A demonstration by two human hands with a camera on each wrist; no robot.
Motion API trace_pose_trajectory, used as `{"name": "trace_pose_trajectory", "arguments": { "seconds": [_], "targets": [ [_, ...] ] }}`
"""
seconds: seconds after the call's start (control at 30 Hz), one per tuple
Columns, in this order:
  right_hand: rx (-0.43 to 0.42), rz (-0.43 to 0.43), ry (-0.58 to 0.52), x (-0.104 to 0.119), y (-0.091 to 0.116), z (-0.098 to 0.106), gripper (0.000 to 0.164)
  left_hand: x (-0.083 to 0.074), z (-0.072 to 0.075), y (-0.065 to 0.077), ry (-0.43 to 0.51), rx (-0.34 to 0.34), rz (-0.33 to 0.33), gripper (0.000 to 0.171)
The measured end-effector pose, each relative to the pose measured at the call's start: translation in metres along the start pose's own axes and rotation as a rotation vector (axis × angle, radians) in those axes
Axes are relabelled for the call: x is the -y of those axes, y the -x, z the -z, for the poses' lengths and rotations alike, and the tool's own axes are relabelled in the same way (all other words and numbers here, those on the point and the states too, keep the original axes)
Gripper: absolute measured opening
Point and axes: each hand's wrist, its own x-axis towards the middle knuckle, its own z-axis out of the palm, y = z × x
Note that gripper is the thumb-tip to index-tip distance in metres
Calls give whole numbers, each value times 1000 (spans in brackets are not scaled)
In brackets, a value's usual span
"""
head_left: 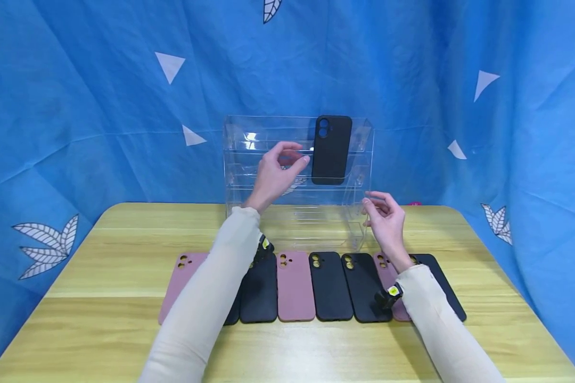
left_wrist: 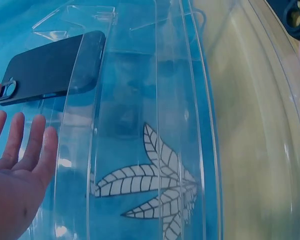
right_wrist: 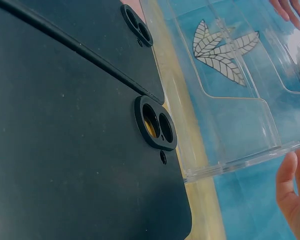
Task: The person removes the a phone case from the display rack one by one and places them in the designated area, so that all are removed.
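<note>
A black phone case leans in the top tier of a clear tiered display rack, toward its right side. My left hand is just left of that case, its fingers loosely bent and holding nothing; the left wrist view shows the fingers spread a little apart from the case. My right hand is at the rack's right side edge, fingers loosely bent; in the right wrist view the fingertips are close against that edge, and contact is hard to tell.
Pink and black phone cases lie in a row in front of the rack, among them a pink case and a black case. My forearms cover some of them. The wooden table meets a blue patterned cloth behind.
</note>
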Motion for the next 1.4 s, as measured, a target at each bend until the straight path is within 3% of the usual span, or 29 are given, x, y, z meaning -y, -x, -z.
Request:
{"name": "trace_pose_trajectory", "arguments": {
  "seconds": [0.43, 0.67, 1.03, 1.4],
  "targets": [
    [-1, 8, 4, 0, 2, -1, 30, -3, -20, -11, -29, -58, 11, 32],
    [-10, 14, -27, 0, -1, -2, 30, -7, -28, -15, -64, -79, 55, 33],
    [-21, 28, -32, 1, 0, 1, 27, -9, -42, -17, -72, -162, 67, 31],
    [3, 14, -7, 3, 2, 0, 32, -10, -41, -16, -65, -200, 56, 27]
  ]
}}
